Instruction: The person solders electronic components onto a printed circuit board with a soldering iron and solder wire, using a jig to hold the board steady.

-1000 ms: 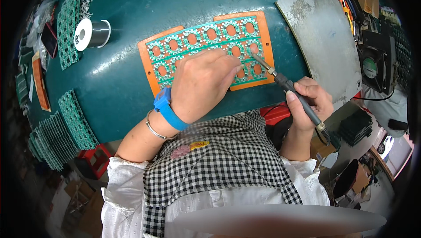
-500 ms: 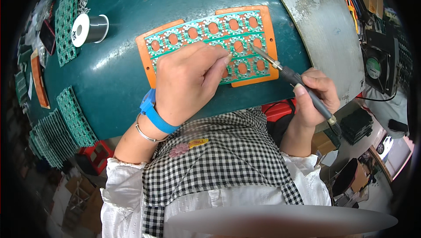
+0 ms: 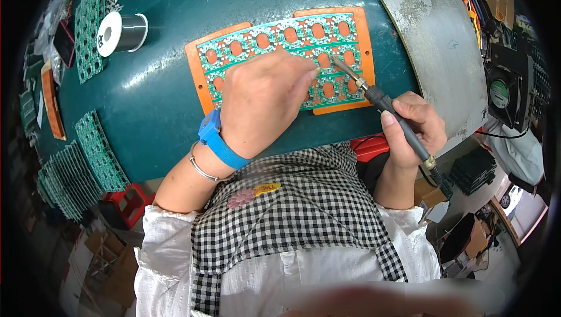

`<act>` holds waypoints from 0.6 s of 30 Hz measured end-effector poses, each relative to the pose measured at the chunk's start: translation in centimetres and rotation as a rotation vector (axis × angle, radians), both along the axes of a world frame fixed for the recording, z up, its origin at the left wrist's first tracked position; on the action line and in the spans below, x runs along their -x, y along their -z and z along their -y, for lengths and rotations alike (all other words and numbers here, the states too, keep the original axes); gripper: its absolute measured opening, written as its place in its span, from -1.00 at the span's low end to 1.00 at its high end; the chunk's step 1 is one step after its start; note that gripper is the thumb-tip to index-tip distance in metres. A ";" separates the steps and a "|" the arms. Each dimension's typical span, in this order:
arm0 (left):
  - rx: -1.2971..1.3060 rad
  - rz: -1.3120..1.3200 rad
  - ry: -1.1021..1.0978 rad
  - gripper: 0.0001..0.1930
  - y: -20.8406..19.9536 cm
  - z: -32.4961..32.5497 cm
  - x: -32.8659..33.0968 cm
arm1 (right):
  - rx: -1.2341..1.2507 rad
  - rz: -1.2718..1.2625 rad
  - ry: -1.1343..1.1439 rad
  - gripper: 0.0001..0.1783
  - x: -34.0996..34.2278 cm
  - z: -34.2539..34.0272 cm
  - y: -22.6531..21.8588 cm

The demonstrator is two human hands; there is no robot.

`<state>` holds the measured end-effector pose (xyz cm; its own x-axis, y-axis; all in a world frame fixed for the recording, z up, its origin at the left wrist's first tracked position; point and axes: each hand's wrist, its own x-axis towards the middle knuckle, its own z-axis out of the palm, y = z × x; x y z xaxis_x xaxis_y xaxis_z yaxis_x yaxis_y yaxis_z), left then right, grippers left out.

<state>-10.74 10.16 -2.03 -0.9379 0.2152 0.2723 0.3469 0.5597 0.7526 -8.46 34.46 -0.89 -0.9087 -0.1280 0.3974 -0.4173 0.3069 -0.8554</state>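
A green circuit board panel (image 3: 290, 37) with rows of ring-shaped boards lies in an orange fixture (image 3: 367, 74) on the table. My right hand (image 3: 416, 127) is closed around the grey handle of a soldering iron (image 3: 383, 102). The iron's tip reaches the middle row of the panel, toward its right end. Above the same row, my left hand (image 3: 266, 98) is closed in a pinch, with its fingertips just left of the iron tip. A thin strand, which looks like solder wire, is barely visible at those fingertips. The hand and wrist hide the panel's lower left part.
A spool of solder wire (image 3: 124, 33) lies on the green table (image 3: 163, 106) at left. More board panels (image 3: 105, 150) stand at the left edge. A worn grey plate (image 3: 441, 48) lies at right, beside a black fan (image 3: 507, 86). A red stool (image 3: 128, 203) is below.
The iron tip has shifted slightly left and up along the panel's middle row. My left hand has moved slightly right, staying pinched; the whole view has shifted a little.
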 end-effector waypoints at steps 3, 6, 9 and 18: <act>-0.009 -0.026 0.045 -0.91 -0.1 0.2 -0.3 | -0.003 -0.012 0.012 -0.81 -0.2 -0.1 0.0; -0.002 -0.024 0.070 -0.89 -1.2 0.8 -0.9 | 0.133 -0.014 0.078 -0.80 -0.5 -0.3 0.7; -0.005 0.006 0.028 -0.88 -1.7 1.5 -1.6 | 0.268 0.003 0.105 -0.79 -0.8 -0.4 0.6; -0.002 -0.001 0.008 -0.89 0.0 1.3 -0.9 | 0.073 0.013 -0.036 -0.79 -0.5 0.8 0.8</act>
<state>-9.82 8.88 -2.03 -0.9360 0.2220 0.2733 0.3517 0.5554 0.7535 -7.94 33.62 -1.74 -0.9092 -0.1319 0.3948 -0.4155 0.2286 -0.8804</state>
